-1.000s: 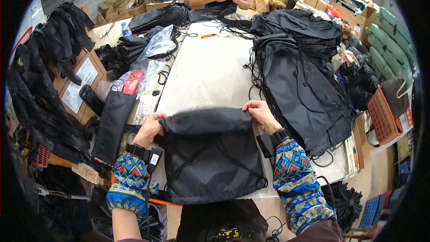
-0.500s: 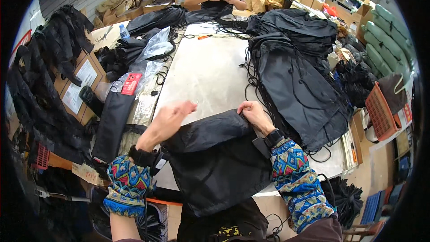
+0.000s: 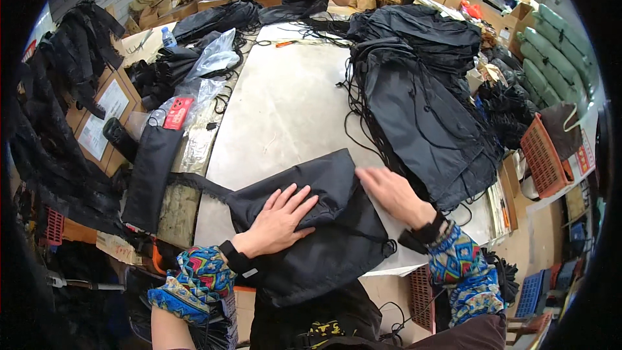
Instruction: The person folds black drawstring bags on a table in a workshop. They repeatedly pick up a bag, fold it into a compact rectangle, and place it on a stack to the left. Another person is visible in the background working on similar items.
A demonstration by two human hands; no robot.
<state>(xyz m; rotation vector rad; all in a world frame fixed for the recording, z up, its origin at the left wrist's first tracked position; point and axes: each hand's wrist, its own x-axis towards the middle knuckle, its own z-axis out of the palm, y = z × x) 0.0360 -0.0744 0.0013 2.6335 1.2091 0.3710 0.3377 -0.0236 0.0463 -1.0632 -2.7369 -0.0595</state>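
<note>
Fabric drawstring bag (image 3: 327,246), black, just one, lies partly folded at the pale flat worktop's (image 3: 285,104) near edge. The person's left hand (image 3: 275,221) rests palm-down on it, fingers spread, hiding part; the right hand (image 3: 395,198) reaches its right edge, fingers extended, contact unclear. One red rectangular object (image 3: 177,113) lies left; piled black bags (image 3: 427,129) flank the right.

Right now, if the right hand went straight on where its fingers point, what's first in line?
The right hand would likely meet the black drawstring bag first, at its folded-over right edge, immediately ahead. Depth is unclear: the two may already touch, or the hand could skim over.
</note>
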